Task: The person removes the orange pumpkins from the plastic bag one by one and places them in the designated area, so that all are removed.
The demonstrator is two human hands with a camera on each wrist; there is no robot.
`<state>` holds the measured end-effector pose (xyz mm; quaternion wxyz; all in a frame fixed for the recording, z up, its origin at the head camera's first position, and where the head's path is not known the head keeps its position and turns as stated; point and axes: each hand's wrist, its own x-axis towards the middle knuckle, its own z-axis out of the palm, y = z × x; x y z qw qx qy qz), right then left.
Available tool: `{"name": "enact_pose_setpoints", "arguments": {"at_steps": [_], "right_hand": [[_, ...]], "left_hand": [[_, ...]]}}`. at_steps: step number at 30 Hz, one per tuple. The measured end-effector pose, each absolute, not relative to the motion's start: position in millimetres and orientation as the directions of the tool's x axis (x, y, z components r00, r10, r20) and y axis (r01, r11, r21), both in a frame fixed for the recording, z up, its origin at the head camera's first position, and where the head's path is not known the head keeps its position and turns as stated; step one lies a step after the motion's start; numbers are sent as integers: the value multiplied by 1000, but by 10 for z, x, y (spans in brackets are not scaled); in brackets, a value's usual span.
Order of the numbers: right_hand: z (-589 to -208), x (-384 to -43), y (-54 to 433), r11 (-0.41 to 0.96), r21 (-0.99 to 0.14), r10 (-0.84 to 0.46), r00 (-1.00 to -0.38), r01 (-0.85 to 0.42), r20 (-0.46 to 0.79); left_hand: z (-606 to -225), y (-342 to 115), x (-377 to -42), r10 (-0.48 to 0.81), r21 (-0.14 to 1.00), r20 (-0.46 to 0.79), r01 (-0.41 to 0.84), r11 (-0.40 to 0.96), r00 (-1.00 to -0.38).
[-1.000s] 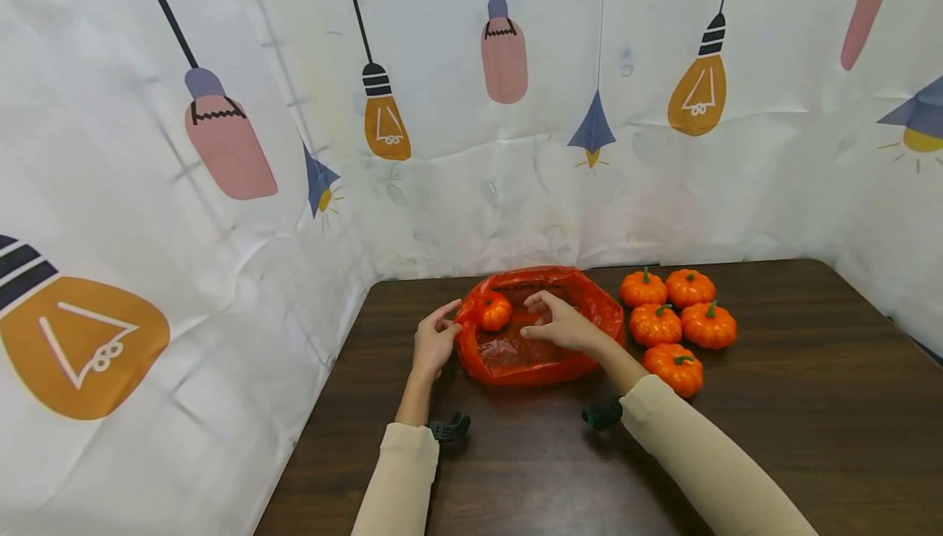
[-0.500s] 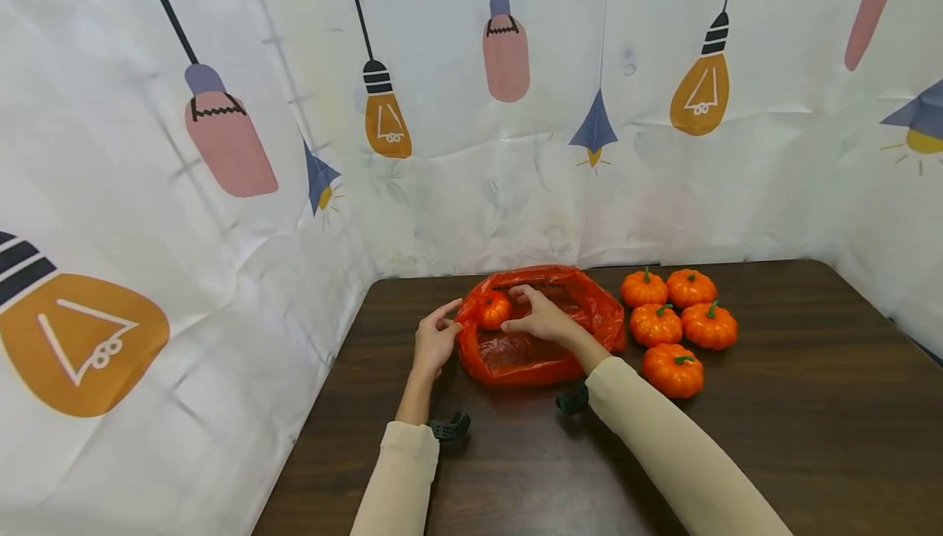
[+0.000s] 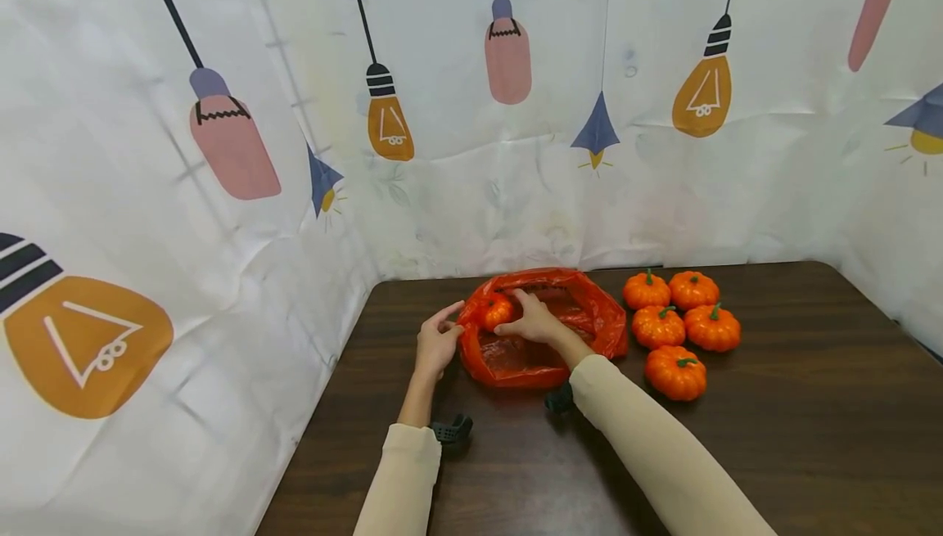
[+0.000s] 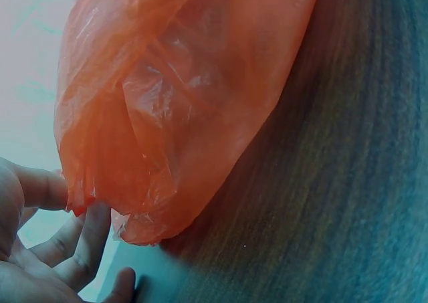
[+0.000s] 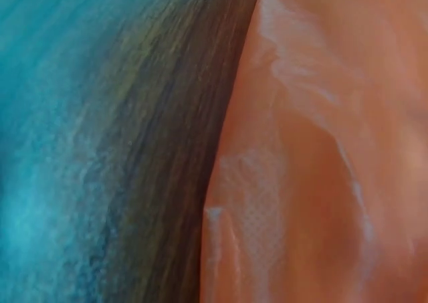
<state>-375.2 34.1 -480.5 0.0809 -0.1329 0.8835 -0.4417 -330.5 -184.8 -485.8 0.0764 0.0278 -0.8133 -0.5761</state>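
Note:
A red plastic bag point(image 3: 508, 376) lies with its mouth spread wide on the table, and a small orange pumpkin point(image 3: 498, 312) sits inside at its left end. My left hand point(image 3: 436, 345) pinches the bag's left rim; the left wrist view shows the gathered edge between thumb and fingers. Reaching in over the bag's front side, my right hand point(image 3: 536, 323) has its thumb at the front and its fingers at the back of the pumpkin's right side. In the right wrist view the bag's wall point(image 5: 314, 149) hides that hand.
Several orange pumpkins point(image 3: 658, 326) with green stems stand grouped right of the bag on the dark wooden table point(image 3: 803, 405). A white curtain point(image 3: 471, 192) printed with lamps hangs behind and at the left.
My right hand has moved left inside the bag, from beside the pumpkin to round its right side. My left hand keeps its place at the rim.

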Motion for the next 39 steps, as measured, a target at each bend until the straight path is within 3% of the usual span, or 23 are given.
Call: {"name": "enact_pose_setpoints", "arguments": {"at_steps": [20,39], "right_hand": [[-4796,-3808,185,663,-745,-168,-985,-78,-46],[-4740,-3653,685,540,-821,-355,-935,-186,-22]], "left_hand": [[-4840,-1799,-3340,-124,942,96,49,332,-988],[-4852,-1842,-3318,-140,938,88,35,344,-986]]}}
